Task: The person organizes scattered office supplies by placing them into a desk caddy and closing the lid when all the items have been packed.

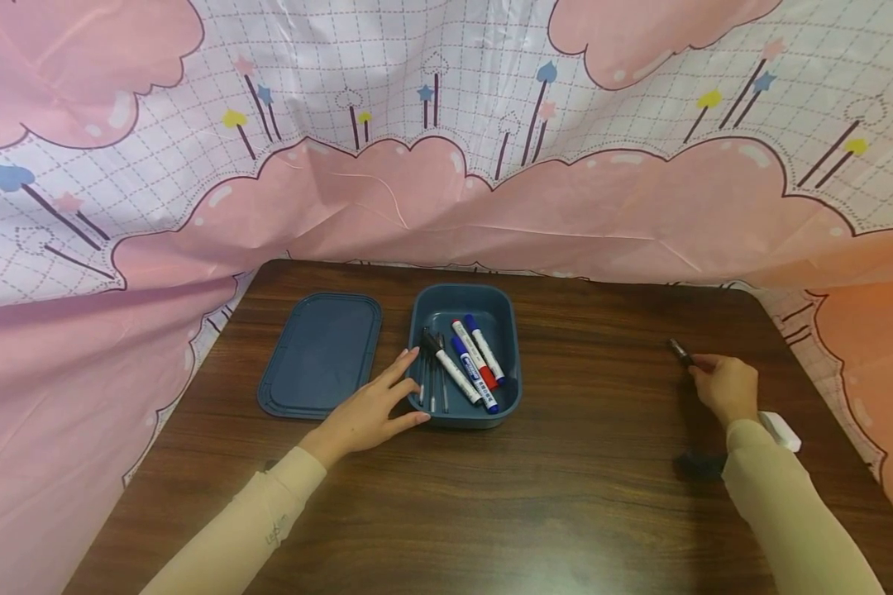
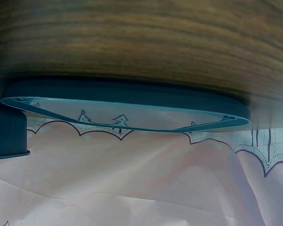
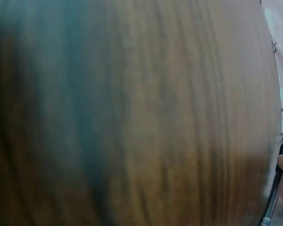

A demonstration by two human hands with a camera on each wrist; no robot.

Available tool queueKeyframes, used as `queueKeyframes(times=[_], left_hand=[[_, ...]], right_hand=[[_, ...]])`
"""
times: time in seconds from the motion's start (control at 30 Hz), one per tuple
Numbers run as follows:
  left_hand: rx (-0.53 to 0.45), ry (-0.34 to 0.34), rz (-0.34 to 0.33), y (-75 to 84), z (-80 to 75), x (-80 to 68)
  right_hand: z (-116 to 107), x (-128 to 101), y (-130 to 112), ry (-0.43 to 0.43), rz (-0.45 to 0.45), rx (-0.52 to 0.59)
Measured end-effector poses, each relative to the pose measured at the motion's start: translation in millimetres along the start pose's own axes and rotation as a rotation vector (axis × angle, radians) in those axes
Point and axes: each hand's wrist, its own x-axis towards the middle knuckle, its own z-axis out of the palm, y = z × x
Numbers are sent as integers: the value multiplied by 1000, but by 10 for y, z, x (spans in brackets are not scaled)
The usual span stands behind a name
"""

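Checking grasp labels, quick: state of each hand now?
Left hand: open, fingers straight against the blue tray.
Right hand: pinching a dark pen.

A dark wood-grain desk (image 1: 580, 496) with rounded corners fills the lower view. Behind and beside it hangs a glossy creased sheet (image 1: 446, 207), pink clouds over a white grid printed with stars and hearts on sticks. Light is soft, even.

Blue lid (image 1: 320, 354) flat on dark wooden table (image 1: 565, 496); pink cloud-print backdrop (image 1: 446, 198) behind.
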Motion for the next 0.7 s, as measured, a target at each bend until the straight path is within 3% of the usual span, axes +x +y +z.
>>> queueKeyframes(times=[0.13, 0.4, 0.57, 0.7], left_hand=[[1, -2, -1, -6, 6, 0], [-7, 1, 2, 2, -9, 1], [-3, 7, 10, -3, 3, -1], [-4, 6, 6, 1, -3, -7]], right_hand=[[9, -12, 19, 66, 1, 19], [-6, 16, -7, 118, 8, 55], [-43, 62, -142, 103, 40, 72], [-68, 140, -318, 127, -26, 103]])
